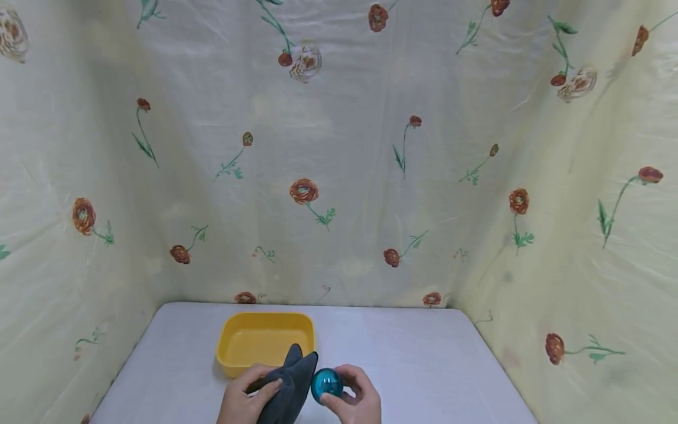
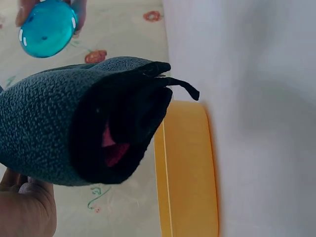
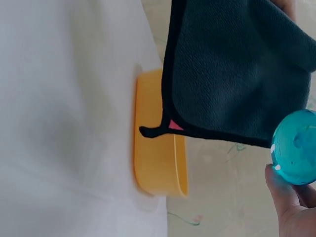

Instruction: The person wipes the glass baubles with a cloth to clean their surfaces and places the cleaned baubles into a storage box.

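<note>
My left hand [image 1: 245, 396] grips a dark grey-blue cloth [image 1: 291, 393], bunched and folded, thumb on top. In the left wrist view, the cloth [image 2: 44, 123] has black edging, a small black loop and a bit of pink inside its fold. My right hand [image 1: 363, 396] pinches a see-through teal ball [image 1: 326, 384] between thumb and fingers, just right of the cloth. From the right wrist, the ball [image 3: 298, 148] overlaps the lower corner of the hanging cloth [image 3: 237, 74]. Both things are held up over the near part of the table.
A yellow rectangular tub [image 1: 259, 340] stands on the white table [image 1: 402, 347], beyond my left hand and left of the ball. Pale curtains [image 1: 349, 153] with printed flowers enclose the table at the back and both sides.
</note>
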The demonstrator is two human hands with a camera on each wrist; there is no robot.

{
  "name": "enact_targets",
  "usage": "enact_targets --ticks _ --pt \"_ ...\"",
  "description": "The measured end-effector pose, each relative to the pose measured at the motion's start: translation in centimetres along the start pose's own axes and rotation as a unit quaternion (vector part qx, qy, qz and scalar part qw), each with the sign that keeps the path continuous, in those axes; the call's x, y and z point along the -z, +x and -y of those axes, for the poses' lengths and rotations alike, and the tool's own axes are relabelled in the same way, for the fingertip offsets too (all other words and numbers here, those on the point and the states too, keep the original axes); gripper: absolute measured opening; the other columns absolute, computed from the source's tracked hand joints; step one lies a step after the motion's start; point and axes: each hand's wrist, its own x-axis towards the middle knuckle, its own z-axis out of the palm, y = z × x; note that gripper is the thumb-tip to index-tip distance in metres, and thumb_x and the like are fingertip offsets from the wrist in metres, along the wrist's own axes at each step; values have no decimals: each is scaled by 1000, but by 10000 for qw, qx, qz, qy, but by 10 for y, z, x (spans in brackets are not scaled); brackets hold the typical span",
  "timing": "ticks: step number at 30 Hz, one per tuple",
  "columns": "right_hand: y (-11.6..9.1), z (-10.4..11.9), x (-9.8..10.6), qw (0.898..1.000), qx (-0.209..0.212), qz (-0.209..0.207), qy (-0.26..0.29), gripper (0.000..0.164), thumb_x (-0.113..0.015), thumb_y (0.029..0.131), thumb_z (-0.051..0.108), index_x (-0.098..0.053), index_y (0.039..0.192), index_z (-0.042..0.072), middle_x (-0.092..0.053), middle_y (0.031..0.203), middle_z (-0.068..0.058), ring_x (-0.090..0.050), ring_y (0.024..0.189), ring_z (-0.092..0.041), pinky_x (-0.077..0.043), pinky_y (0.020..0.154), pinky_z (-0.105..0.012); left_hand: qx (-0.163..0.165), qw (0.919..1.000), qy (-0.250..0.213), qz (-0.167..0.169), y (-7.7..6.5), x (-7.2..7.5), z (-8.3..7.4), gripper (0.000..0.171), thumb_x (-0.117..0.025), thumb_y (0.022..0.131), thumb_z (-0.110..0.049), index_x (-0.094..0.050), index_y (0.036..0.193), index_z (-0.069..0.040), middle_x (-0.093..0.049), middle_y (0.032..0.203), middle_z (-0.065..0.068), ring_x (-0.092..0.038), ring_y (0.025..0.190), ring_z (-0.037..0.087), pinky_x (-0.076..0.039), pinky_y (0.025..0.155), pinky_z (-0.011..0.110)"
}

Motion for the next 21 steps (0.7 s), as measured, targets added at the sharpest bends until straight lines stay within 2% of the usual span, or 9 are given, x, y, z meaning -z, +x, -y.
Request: enact_targets --ticks 5,13,21 --pt "5 -1 0 10000 91 -1 -27 58 -89 70 19 -61 118 1 -64 114 -14 -61 98 -23 -60 84 -30 84 9998 142 -55 -2 5 1 19 -77 86 -23 -74 102 -14 -73 100 1 -65 91 14 -58 87 41" --pt "10 0 -2 9997 106 -30 -220 54 -88 72 16 -61 117 3 -64 112 -12 -60 98 -24 -58 90 -40 23 9996 136 -239 -3 9 3 18 -79 83 -21 -75 99 -15 -74 99 1 -67 92 14 -58 84 37" --pt "18 -5 -1 9999 62 49 -146 53 -86 75 17 -61 119 3 -64 114 -11 -60 102 -22 -57 92 -39 174 9994 119 -277 -3 12 5 17 -79 84 -19 -75 100 -14 -73 100 2 -66 93 14 -58 86 40"
